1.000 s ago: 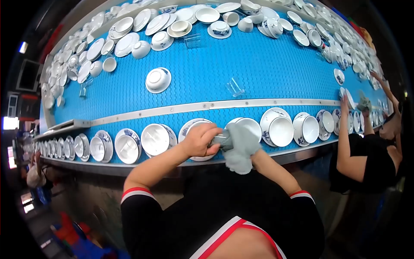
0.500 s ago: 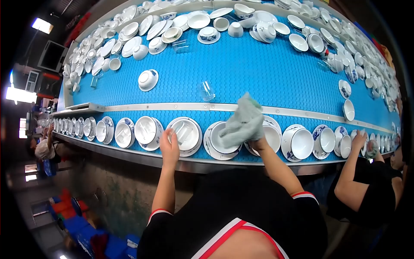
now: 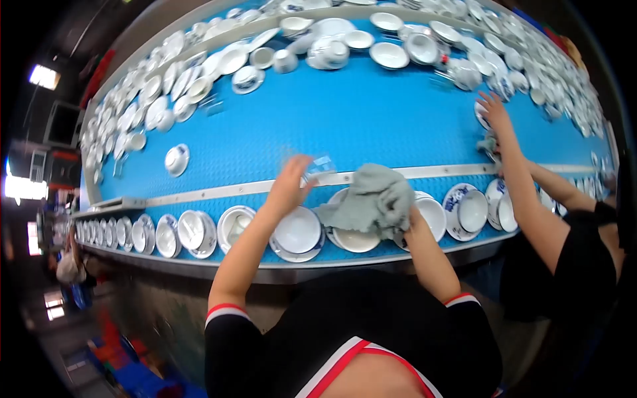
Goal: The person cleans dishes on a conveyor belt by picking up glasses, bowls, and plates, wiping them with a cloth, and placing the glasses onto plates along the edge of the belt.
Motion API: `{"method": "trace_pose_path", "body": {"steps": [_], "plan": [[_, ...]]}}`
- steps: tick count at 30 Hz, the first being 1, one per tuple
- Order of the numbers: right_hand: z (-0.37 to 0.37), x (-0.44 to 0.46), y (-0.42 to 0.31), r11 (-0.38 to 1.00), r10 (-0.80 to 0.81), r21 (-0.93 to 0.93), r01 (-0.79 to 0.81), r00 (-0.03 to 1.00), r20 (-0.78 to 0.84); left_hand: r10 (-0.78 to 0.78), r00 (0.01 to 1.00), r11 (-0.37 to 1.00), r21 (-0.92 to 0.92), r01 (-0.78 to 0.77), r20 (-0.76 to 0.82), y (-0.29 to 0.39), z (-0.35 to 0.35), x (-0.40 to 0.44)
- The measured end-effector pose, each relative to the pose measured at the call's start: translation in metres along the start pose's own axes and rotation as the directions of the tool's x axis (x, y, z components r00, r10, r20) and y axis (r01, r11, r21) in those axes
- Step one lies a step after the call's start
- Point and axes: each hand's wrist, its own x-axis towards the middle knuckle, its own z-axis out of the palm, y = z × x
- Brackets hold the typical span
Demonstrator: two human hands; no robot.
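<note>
1 grey cloth is gripped by the right hand; whether 1 glass is gripped by the left hand cannot be told.

Right of right hand: 1 co-worker, black clothes, 1 arm stretched forward. Far left of left hand: 1 more person, pale top, blurry. Same side, further out: dark screen, bright rectangular light, white glare. Lower left of both: red items, blue items, greyish floor. Details too blurred to tell.
</note>
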Motion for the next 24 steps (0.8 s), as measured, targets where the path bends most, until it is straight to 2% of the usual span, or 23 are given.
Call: {"method": "trace_pose_path", "body": {"steps": [2,4,5,6,7,8,9,10,11,12,13,14,15,16,17,18,19,20,21,22,24], "plan": [[0.006,-0.052,0.104,0.926,0.237,0.311,-0.213,0.971,-0.041,0.293,0.949,0.956,0.002,-0.295,0.115,0.044,0.025,0.000],[0.006,-0.030,0.017,0.975,0.209,-0.116,-0.188,0.955,0.209,0.105,0.988,0.982,-0.169,-0.085,0.110,0.081,0.035,-0.006],[0.015,-0.021,0.000,0.921,0.250,-0.370,-0.126,0.917,0.311,-0.011,0.995,0.972,-0.233,0.034,0.100,0.086,0.044,-0.005],[0.014,-0.022,-0.020,0.862,0.074,-0.507,0.012,0.986,0.148,-0.002,0.995,0.971,-0.237,0.026,0.099,0.091,0.049,-0.001],[0.016,-0.037,-0.004,0.923,0.128,-0.372,-0.097,0.990,0.059,-0.197,0.974,0.909,-0.352,0.224,0.111,0.099,0.053,0.006],[0.014,-0.038,-0.005,0.956,0.197,-0.217,-0.196,0.980,-0.020,-0.383,0.912,0.790,-0.458,0.407,0.150,0.106,0.059,0.011],[0.007,-0.038,-0.005,0.947,-0.012,-0.320,-0.017,0.996,-0.090,-0.449,0.869,0.704,-0.516,0.488,0.209,0.106,0.064,0.013],[-0.008,-0.038,-0.009,0.946,-0.013,-0.325,-0.018,0.996,-0.092,-0.445,0.871,0.705,-0.519,0.484,0.209,0.113,0.065,0.015],[-0.029,-0.022,-0.027,0.941,0.041,-0.337,-0.018,0.997,0.062,-0.627,0.719,0.418,-0.649,0.636,0.301,0.120,0.066,0.017],[-0.049,-0.011,-0.034,0.937,0.093,-0.350,-0.012,0.972,0.214,-0.736,0.528,0.083,-0.717,0.692,0.424,0.126,0.067,0.017],[-0.064,-0.006,-0.029,0.798,-0.008,-0.591,0.121,0.982,0.191,-0.775,0.492,-0.020,-0.793,0.608,0.397,0.118,0.072,0.008],[-0.085,-0.005,-0.009,0.772,-0.123,-0.621,0.132,0.991,0.058,-0.833,0.478,0.027,-0.841,0.540,0.280,0.101,0.079,-0.015],[-0.112,-0.001,0.013,0.745,-0.242,-0.652,0.139,0.968,-0.070,-0.885,0.456,0.179,-0.832,0.526,0.097,0.102,0.072,-0.025],[-0.146,0.007,0.022,0.538,-0.395,-0.830,0.145,0.914,-0.097,-0.785,0.593,0.556,-0.622,0.551,-0.176,0.078,0.076,-0.056],[-0.182,0.016,0.029,0.298,-0.538,-0.949,0.098,0.839,-0.082,-0.805,0.533,0.554,-0.651,0.519,-0.260,0.089,0.065,-0.065],[-0.216,0.009,0.073,0.310,-0.341,-0.943,-0.123,0.911,-0.231,-0.791,0.504,0.604,-0.572,0.555,-0.346,0.089,0.065,-0.080],[-0.242,0.006,0.116,0.274,-0.132,-0.900,-0.338,0.914,-0.383,-0.830,0.464,0.555,-0.543,0.630,-0.311,0.090,0.064,-0.094],[-0.256,0.026,0.104,0.398,-0.027,-0.721,-0.568,0.778,-0.628,-0.826,0.468,0.561,-0.541,0.627,-0.313,0.094,0.067,-0.102],[-0.266,0.048,0.089,0.483,0.110,-0.468,-0.740,0.581,-0.806,-0.735,0.506,0.663,-0.321,0.677,-0.451,0.101,0.072,-0.105],[-0.278,0.062,0.097,0.487,0.102,-0.466,-0.739,0.578,-0.809,-0.613,0.557,0.709,-0.080,0.700,-0.560,0.106,0.076,-0.098],[-0.296,0.086,0.111,0.135,0.316,-0.403,-0.905,0.425,-0.848,-0.600,0.562,0.740,-0.128,0.660,-0.569,0.124,0.079,-0.071]]}}
